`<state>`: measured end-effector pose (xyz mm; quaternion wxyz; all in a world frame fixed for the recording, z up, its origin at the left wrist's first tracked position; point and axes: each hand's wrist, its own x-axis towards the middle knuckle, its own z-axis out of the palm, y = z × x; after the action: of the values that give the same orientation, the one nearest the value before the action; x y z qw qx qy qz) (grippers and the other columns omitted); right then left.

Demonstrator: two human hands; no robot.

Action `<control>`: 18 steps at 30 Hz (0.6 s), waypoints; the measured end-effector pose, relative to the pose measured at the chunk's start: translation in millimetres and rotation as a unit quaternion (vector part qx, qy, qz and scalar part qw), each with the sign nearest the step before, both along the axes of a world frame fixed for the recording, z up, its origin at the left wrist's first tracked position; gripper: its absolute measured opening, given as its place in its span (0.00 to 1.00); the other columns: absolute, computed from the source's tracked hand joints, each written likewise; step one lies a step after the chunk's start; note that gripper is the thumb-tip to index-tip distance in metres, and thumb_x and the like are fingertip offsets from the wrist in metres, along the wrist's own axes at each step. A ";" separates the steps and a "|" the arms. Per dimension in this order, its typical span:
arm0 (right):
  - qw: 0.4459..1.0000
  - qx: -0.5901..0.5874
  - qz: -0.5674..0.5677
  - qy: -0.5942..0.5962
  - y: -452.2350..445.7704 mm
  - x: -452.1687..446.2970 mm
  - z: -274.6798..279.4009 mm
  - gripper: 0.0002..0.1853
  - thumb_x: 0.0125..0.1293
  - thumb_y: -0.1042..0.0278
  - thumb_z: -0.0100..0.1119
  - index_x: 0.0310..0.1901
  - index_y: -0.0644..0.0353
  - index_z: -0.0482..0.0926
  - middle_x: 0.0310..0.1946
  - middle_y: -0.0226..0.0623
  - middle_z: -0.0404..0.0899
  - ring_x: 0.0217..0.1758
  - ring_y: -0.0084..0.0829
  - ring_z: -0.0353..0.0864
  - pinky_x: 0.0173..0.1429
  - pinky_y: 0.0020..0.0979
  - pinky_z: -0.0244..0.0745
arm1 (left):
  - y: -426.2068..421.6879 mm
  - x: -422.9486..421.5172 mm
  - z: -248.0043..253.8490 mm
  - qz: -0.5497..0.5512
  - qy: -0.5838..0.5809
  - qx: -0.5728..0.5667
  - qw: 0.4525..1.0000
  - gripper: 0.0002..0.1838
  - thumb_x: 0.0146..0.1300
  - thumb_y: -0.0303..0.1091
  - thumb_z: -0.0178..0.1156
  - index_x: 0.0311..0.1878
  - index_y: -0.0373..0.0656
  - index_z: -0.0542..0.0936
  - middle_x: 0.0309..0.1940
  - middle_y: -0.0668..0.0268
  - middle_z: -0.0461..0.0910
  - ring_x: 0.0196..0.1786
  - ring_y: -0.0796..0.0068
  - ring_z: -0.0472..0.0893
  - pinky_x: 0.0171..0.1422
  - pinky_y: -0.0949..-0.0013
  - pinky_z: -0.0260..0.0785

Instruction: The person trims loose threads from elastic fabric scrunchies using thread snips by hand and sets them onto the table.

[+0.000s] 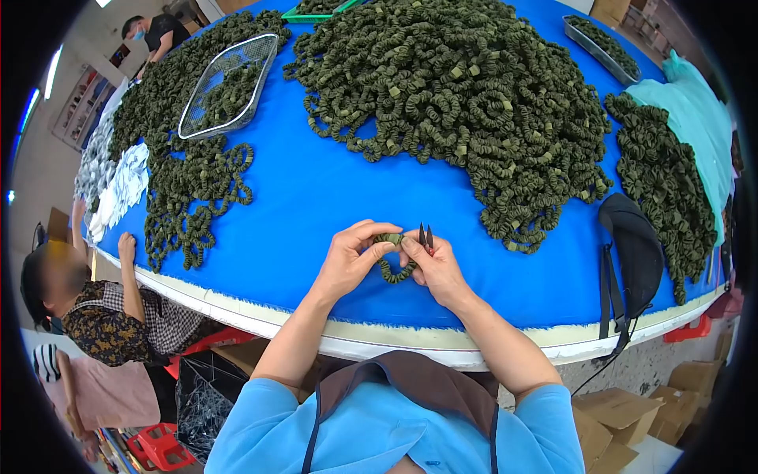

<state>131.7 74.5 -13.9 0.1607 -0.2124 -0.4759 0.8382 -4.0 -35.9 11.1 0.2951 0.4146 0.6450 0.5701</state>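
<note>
A small dark green hair scrunchie hangs as a ring between my two hands, above the blue cloth. My left hand is closed in a pinch on its upper left side, near a smoother, lighter green section. Thumb and fingers of my right hand close on the right side of the ring. The same hand keeps a pair of thread snips, whose dark pointed blades stick up past the fingers. The snips' handles are mostly hidden in the palm.
A big heap of green scrunchies covers the far table, with another pile left. A wire basket holds more. A black bag with straps lies right, near teal cloth. Other people sit and stand on the left.
</note>
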 end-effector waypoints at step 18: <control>0.969 0.236 -0.073 0.000 -6.4 -4.5 -2.5 0.10 0.65 0.73 0.60 0.47 0.58 0.79 0.24 0.23 0.73 0.24 0.14 0.62 0.27 0.18 0.58 | 0.9 4.2 -13.9 0.021 -0.092 -0.032 0.995 0.05 0.67 0.29 0.60 0.40 0.38 0.83 0.29 0.68 0.79 0.29 0.84 0.69 0.33 0.82 0.62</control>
<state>127.2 68.1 -16.4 0.2672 -0.2028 -0.6430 0.6884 0.2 -35.0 -2.7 0.3540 0.3372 0.6415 0.5911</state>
